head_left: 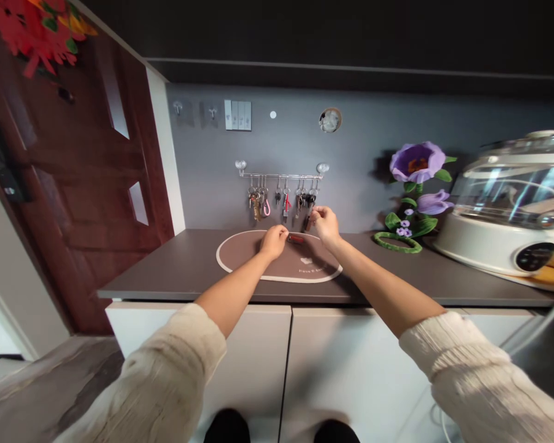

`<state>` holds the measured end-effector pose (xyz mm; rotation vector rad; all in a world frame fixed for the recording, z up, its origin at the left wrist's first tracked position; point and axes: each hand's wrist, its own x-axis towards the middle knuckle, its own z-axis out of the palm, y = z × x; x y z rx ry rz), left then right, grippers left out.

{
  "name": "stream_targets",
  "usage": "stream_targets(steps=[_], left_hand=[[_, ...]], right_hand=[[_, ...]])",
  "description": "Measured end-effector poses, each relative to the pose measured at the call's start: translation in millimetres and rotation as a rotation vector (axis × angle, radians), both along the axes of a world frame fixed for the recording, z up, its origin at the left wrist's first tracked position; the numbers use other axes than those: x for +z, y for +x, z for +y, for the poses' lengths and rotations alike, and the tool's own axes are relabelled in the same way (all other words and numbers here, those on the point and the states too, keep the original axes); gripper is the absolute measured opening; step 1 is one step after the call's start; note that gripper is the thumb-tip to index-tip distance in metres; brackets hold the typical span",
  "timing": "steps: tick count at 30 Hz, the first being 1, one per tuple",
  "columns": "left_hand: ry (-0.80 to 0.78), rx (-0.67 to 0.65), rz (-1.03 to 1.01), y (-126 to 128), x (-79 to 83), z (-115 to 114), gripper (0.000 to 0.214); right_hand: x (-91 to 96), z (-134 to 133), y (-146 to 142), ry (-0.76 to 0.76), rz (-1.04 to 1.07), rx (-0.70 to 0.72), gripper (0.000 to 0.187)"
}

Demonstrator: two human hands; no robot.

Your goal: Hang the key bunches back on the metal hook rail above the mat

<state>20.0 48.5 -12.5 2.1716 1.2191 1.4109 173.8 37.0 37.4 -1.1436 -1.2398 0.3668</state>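
A clear rail on the grey back wall carries several bunches of keys on small hooks. My right hand is raised at the rail's right end, its fingers pinched on a dark bunch of keys that hangs there. Lower and to the left, my left hand is over the brown oval mat, thumb and fingers closed together. Just right of its fingertips lies a small dark red object; its kind is unclear. What the left fingers hold, if anything, is hidden.
Purple knitted flowers on a green ring base and a white appliance with a clear cover stand on the right of the counter. A dark cabinet overhangs it. A red-brown door is at left.
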Motion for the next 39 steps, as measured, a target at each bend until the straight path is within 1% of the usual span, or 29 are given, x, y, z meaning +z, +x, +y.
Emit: stream_targets(steps=[4, 9, 12, 15, 19, 22, 27, 33, 36, 39], left_hand=[[-0.014, 0.025, 0.010, -0.5, -2.4, 4.8, 0.014], [-0.016, 0.054, 0.021, -2.3, -2.6, 5.3, 0.013], [-0.024, 0.062, 0.058, -4.5, -0.8, 3.6, 0.014], [-0.026, 0.089, 0.120, -7.0, 1.4, 1.9, 0.015], [-0.011, 0.123, 0.187, -9.4, 3.3, 0.6, 0.016], [-0.026, 0.132, 0.187, -10.2, 3.3, 0.6, 0.016], [-0.090, 0.147, 0.153, -11.1, 2.5, 1.8, 0.015], [-0.084, 0.147, 0.171, -11.5, 1.7, 3.4, 0.015], [-0.080, 0.143, 0.176, -11.4, 1.7, 3.8, 0.015], [-0.080, 0.145, 0.184, -11.5, 2.1, 3.9, 0.016]], right_hand=[[-20.5, -15.3, -3.2, -0.040, -0.072, -0.002, 0.020], [-31.4, -21.7, 0.4, -0.127, -0.326, -0.058, 0.015], [-33.8, -18.8, 1.6, -0.170, -0.470, -0.086, 0.011], [-36.3, -13.5, 1.8, -0.199, -0.567, -0.092, 0.013], [-39.9, -6.5, 2.3, -0.219, -0.657, -0.093, 0.005], [-42.0, -1.7, 2.7, -0.230, -0.692, -0.081, 0.003], [-41.8, 2.4, 0.5, -0.252, -0.776, -0.074, 0.005], [-38.3, 0.4, -3.7, -0.320, -0.950, -0.110, 0.017], [-38.7, 0.5, -3.4, -0.327, -0.975, -0.120, 0.021], [-39.9, 1.2, -1.3, -0.330, -0.976, -0.105, 0.020]])
